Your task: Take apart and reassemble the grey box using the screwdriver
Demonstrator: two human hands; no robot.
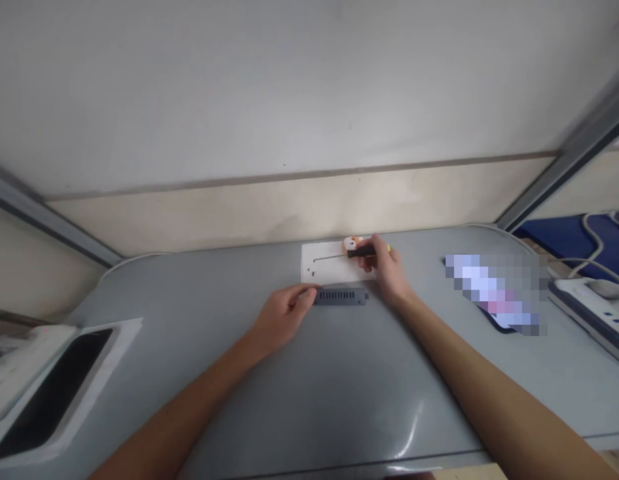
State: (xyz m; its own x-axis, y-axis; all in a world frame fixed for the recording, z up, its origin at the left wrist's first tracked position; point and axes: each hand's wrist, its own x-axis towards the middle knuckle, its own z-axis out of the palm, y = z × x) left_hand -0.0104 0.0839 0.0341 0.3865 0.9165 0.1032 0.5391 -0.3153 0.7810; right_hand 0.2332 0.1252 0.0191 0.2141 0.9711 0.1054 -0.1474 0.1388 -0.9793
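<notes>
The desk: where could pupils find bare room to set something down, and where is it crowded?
Bare: between the black slab with its sheet and the left hand; between the forearms, before the vent; and between the right hand and the pixelated device.

Crowded: around the paper, with toy, screwdriver and dark bits; and far right, by the power strip.

No readable text, brand or number here, tbh; the screen of the phone [489,290] on the right is just pixel blocks; any marking on the power strip [592,307], white sheet [334,271], slotted dark bar [342,297] or screwdriver [362,251] is too small or soft to make out.
</notes>
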